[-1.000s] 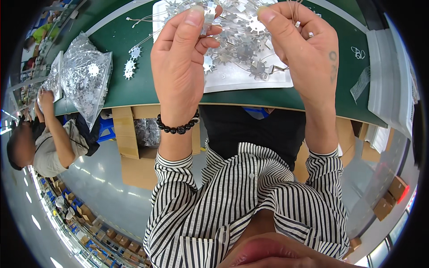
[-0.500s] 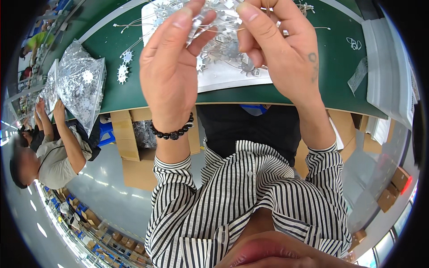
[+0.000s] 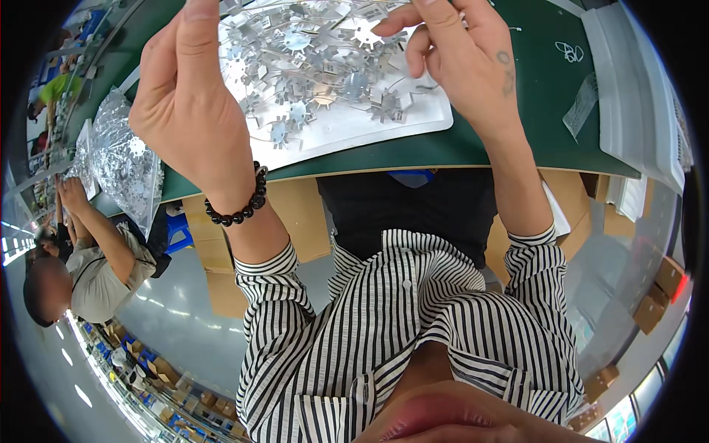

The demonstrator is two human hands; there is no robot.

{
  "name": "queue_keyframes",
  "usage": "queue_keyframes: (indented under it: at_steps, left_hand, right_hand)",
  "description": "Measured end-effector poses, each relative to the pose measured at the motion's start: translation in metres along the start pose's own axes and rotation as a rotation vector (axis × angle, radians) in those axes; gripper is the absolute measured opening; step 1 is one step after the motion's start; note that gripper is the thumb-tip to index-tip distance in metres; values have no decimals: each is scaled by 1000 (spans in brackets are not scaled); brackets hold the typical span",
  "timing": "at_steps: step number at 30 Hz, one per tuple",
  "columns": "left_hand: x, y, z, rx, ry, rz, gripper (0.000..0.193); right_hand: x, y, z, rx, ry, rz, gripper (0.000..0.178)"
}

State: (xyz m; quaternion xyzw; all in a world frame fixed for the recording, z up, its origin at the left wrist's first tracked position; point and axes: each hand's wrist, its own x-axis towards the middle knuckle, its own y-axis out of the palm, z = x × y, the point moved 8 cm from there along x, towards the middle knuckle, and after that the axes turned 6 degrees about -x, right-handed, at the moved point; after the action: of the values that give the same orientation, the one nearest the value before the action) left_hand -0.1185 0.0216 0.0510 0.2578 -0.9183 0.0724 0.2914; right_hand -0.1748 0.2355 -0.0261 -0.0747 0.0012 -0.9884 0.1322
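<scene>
A pile of small silver toothed plates [image 3: 354, 85] with thin leads lies on a white tray [image 3: 436, 122]. My left hand [image 3: 196, 103] is closed at the upper left, its fingertips cut off by the top edge; a silver wired piece [image 3: 233, 6] shows beside its thumb. Over the right part of the pile is my right hand [image 3: 465, 66], thumb and a finger brought together at the top edge, other fingers curled. A thin wire [image 3: 317, 6] runs between the two hands, though its ends are partly out of view.
A clear plastic bag [image 3: 125, 155] of silver pieces stands at the table's left, near a seated person [image 3: 107, 273]. White foam trays [image 3: 628, 96], a clear strip [image 3: 581, 107] and a white cord [image 3: 569, 52] are at the right. Cardboard boxes [image 3: 295, 229] stand under the green table [image 3: 546, 148].
My hands have moved apart: the left went left, off the middle of the pile, while the right stayed nearly in place. More of the pile and tray now shows.
</scene>
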Motion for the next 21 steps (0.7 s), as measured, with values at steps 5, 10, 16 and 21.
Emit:
queue_keyframes:
  at_steps: [5,10,16,21]
  left_hand:
    - [-2,11,7,-89,-104,57,24]
    - [-6,27,5,-237,-123,130,26]
    - [-3,34,-3,-401,-93,142,27]
    - [2,31,3,-578,-161,132,27]
  right_hand:
    - [0,4,4,18,110,40,17]
    - [3,8,8,39,-201,-16,16]
    - [4,13,4,51,-189,-2,16]
    - [-1,11,25,-32,-289,2,16]
